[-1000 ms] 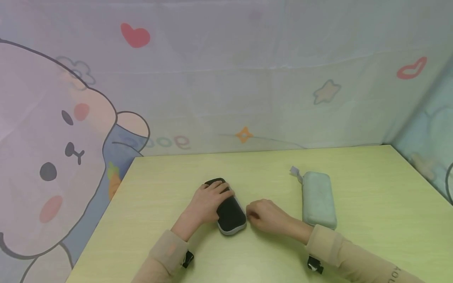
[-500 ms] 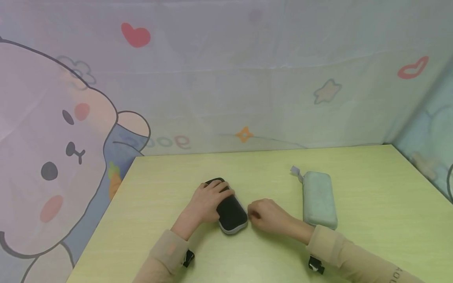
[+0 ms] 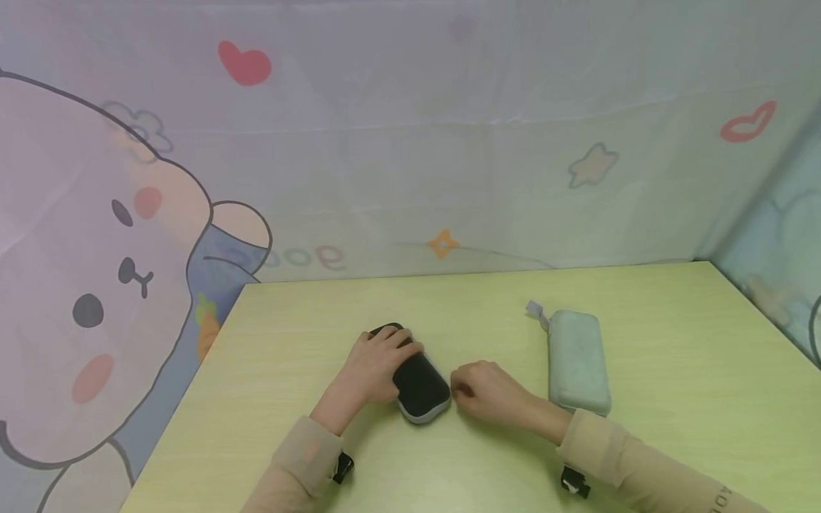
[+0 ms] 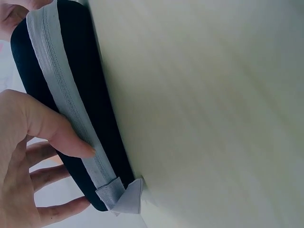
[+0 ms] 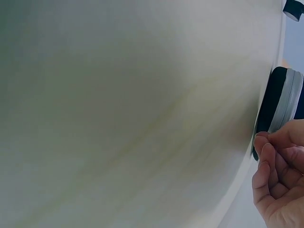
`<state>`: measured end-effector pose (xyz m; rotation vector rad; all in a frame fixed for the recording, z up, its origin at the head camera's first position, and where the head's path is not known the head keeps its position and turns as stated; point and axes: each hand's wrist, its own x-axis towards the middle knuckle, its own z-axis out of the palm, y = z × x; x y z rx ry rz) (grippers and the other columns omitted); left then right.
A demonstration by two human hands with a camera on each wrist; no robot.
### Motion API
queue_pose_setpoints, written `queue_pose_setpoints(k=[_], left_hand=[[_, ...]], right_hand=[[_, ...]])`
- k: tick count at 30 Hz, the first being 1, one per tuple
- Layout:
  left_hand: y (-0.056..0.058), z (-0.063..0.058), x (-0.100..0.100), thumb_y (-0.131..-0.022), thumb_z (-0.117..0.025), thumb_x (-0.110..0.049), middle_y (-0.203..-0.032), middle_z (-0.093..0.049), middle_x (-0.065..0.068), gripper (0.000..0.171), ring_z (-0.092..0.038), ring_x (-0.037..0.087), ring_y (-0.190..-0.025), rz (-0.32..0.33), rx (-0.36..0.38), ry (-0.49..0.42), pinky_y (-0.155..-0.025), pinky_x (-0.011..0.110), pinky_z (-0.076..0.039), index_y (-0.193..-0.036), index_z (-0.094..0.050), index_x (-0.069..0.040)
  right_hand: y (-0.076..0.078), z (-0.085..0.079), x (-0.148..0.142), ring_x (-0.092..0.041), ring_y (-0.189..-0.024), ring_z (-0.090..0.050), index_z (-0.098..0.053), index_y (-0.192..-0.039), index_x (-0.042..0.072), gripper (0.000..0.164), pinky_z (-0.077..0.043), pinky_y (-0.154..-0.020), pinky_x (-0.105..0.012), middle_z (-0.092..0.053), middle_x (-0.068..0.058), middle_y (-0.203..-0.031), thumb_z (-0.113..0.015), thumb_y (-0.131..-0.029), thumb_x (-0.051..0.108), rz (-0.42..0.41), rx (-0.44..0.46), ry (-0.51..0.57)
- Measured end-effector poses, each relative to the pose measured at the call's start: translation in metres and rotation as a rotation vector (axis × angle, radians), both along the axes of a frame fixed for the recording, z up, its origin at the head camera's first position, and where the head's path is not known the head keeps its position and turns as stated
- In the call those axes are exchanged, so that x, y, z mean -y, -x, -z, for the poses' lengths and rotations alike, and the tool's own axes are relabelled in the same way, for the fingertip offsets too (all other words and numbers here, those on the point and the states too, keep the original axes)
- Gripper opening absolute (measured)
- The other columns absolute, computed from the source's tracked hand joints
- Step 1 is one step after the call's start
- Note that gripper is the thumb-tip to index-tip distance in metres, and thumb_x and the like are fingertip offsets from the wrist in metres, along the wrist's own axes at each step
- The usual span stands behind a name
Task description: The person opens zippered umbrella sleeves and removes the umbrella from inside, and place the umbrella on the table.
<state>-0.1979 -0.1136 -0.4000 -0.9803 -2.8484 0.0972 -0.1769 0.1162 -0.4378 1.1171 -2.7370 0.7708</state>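
Observation:
A black zip case (image 3: 421, 385) with a grey zipper band lies slanted on the table. My left hand (image 3: 378, 363) grips it from the left, fingers over the top. In the left wrist view, the thumb (image 4: 71, 140) presses along the zipper band, and a grey fabric tab (image 4: 124, 197) sticks out at one end. My right hand (image 3: 484, 392) is at the case's right side, with thumb and forefinger pinched together right at the zipper band (image 5: 287, 102). The zipper pull is hidden by those fingertips.
To the right, a pale green zip case (image 3: 579, 360) with a grey tab lies on the light yellow table (image 3: 308, 306), just beyond my right forearm. A printed cloth backdrop (image 3: 410, 142) hangs behind the table.
The black case's near end has swung slightly to the right, and my right hand has shifted slightly right with it. My left hand keeps its grip.

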Motion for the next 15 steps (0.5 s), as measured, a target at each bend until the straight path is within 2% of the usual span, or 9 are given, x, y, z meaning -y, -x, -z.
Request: queue_pose_setpoints(k=[15], left_hand=[[0.0007,0.0028,0.0000,-0.068,-0.076,-0.014,-0.137,-0.053,0.002,0.068,-0.047,0.024,-0.127,-0.024,0.006,0.007,-0.089,0.053,-0.046,-0.131,-0.055,-0.027]], right_hand=[[-0.0023,0.0008,-0.0019,0.002,-0.060,-0.044,-0.064,-0.072,0.014,0.015,-0.041,-0.056,-0.015,-0.061,0.007,-0.067,-0.064,-0.079,0.001,0.015,0.003,-0.003]])
